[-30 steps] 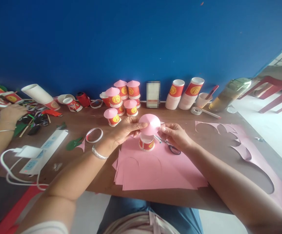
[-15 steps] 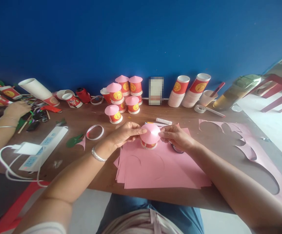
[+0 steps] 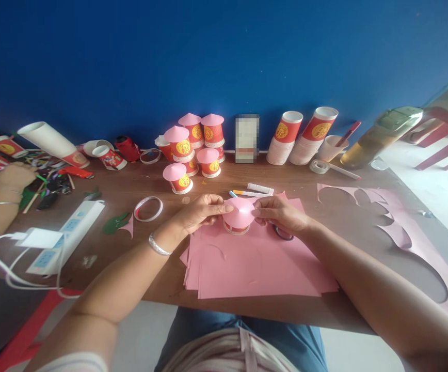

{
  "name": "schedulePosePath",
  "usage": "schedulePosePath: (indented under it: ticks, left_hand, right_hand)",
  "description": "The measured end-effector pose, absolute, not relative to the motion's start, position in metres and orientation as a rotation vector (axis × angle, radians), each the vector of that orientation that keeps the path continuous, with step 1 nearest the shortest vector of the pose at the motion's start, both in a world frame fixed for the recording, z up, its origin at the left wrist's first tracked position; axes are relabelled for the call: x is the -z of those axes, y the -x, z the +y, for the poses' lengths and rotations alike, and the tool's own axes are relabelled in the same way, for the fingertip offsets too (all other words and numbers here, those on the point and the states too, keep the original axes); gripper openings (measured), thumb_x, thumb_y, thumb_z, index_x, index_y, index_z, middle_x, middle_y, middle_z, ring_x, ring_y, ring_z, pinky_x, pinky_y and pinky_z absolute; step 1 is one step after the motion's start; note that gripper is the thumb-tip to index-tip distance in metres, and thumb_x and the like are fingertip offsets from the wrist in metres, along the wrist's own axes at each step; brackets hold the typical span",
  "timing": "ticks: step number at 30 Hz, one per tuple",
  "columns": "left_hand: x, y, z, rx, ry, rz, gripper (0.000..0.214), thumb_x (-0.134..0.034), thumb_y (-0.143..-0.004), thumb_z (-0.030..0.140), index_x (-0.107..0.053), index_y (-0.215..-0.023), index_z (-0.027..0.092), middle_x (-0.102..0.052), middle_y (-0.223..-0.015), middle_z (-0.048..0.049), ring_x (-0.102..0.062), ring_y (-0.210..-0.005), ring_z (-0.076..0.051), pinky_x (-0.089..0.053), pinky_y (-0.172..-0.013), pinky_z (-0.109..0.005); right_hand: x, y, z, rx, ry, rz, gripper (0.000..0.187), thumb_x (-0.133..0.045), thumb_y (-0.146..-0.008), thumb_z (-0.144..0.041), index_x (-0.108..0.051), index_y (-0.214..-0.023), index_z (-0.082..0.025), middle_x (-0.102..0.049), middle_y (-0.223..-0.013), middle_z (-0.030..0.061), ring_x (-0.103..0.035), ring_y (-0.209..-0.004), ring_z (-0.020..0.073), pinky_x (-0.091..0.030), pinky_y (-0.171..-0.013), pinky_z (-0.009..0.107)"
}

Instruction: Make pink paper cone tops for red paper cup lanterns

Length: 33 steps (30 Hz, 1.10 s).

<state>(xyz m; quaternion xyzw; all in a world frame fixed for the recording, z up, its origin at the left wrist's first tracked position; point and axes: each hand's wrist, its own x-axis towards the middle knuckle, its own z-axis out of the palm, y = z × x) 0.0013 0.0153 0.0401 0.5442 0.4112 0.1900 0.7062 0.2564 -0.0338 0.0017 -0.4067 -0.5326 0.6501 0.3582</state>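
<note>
A pink paper cone [image 3: 240,212] sits on top of a small red paper cup [image 3: 235,228], which stands on a stack of pink paper sheets [image 3: 255,263]. My left hand [image 3: 198,211] pinches the cone's left edge with closed fingers. My right hand [image 3: 282,214] pinches its right edge the same way. Scissors [image 3: 284,233] lie on the pink paper under my right hand, mostly hidden. A silver bracelet is on my left wrist.
Several cone-topped red cups [image 3: 193,147] stand at the back, with stacked paper cups [image 3: 303,139] to their right. A marker [image 3: 243,193] and glue stick [image 3: 260,188] lie behind my hands. A tape ring [image 3: 148,208] and power strip [image 3: 67,235] are left. Another person's hand [image 3: 11,175] works far left. Cut pink paper [image 3: 398,232] lies right.
The pink cone came down from above the cup onto it. Both hands lowered with it and stay pinched on its edges.
</note>
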Motion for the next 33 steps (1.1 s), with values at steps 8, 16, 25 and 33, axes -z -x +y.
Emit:
schedulePosePath:
  ticks: [8,16,25,33]
  left_hand:
    - [-0.0380,-0.0030,0.0151,-0.410,-1.184,0.925,0.048,-0.090,-0.064,0.051,-0.059,-0.070,0.014,-0.051,-0.069,0.0036,-0.040,-0.053,-0.003,-0.024,-0.046,-0.016]
    - [-0.0334,-0.0026,0.0158,-0.430,-1.189,0.909,0.046,-0.089,-0.065,0.051,-0.062,-0.070,0.014,-0.050,-0.066,0.0034,-0.039,-0.055,-0.004,-0.022,-0.046,-0.016]
    - [-0.0345,-0.0047,0.0150,-0.432,-1.221,0.910,0.048,-0.088,-0.066,0.052,-0.058,-0.067,0.014,-0.047,-0.064,0.0043,-0.036,-0.054,-0.004,-0.022,-0.046,-0.017]
    - [-0.0347,-0.0059,0.0140,-0.441,-1.184,0.928,0.051,-0.089,-0.064,0.052,-0.055,-0.066,0.015,-0.048,-0.062,0.0043,-0.038,-0.053,-0.004,-0.022,-0.046,-0.017]
  right_hand:
    - [-0.0021,-0.2541,-0.0346,-1.706,1.046,-1.336,0.037,-0.082,-0.077,-0.046,-0.064,-0.065,-0.017,-0.060,-0.061,-0.0010,-0.050,-0.058,0.0107,-0.035,-0.059,0.027]
    - [0.0022,-0.2555,-0.0340,-1.681,1.065,-1.337,0.041,-0.081,-0.080,-0.053,-0.065,-0.068,-0.017,-0.064,-0.064,0.0017,-0.051,-0.058,0.0119,-0.036,-0.057,0.028]
    - [0.0006,-0.2493,-0.0337,-1.583,1.108,-1.331,0.042,-0.078,-0.083,-0.059,-0.067,-0.072,-0.019,-0.059,-0.065,-0.0002,-0.046,-0.060,0.0128,-0.034,-0.058,0.030]
    - [0.0030,-0.2481,-0.0332,-1.614,1.080,-1.300,0.042,-0.081,-0.079,-0.057,-0.066,-0.070,-0.018,-0.060,-0.065,-0.0001,-0.048,-0.061,0.0125,-0.037,-0.062,0.030]
